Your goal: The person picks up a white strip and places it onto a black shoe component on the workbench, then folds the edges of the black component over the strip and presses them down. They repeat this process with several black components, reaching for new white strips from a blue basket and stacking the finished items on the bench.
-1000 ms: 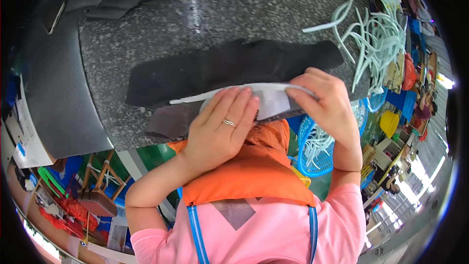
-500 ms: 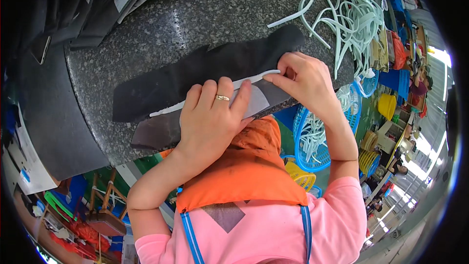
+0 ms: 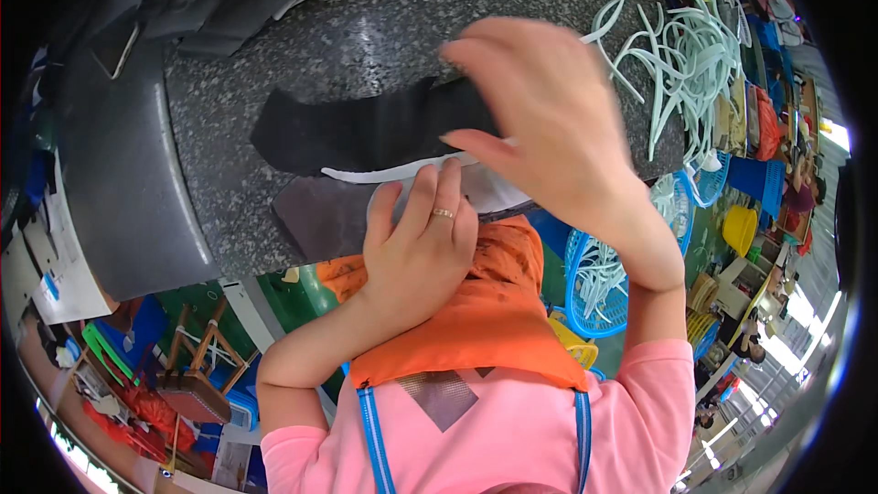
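A long black sheet piece (image 3: 338, 133), perhaps leather, lies near the front edge of the speckled stone table. Along its near side runs a narrow white strip (image 3: 370, 174), bordering a dark greyish-brown part (image 3: 315, 215) with a pale patch (image 3: 494, 187). My left hand (image 3: 416, 247), with a ring on it, rests on the near part; its extended fingertips reach the strip. Over the right end of the piece hovers my right hand (image 3: 562, 119), blurred, thumb and fingers apart, with nothing visible in it. It hides that end of the black sheet and strip.
A tangle of pale strips (image 3: 690, 64) lies at the table's right. More strips fill a blue basket (image 3: 574, 297) below the edge. Dark sheets (image 3: 192, 0) are stacked at the back left. A dark mat (image 3: 128, 192) covers the left end.
My right hand has let go of the strip's right end, risen and opened. My left hand's fingers now lie lower on the piece. The whole view has shifted slightly.
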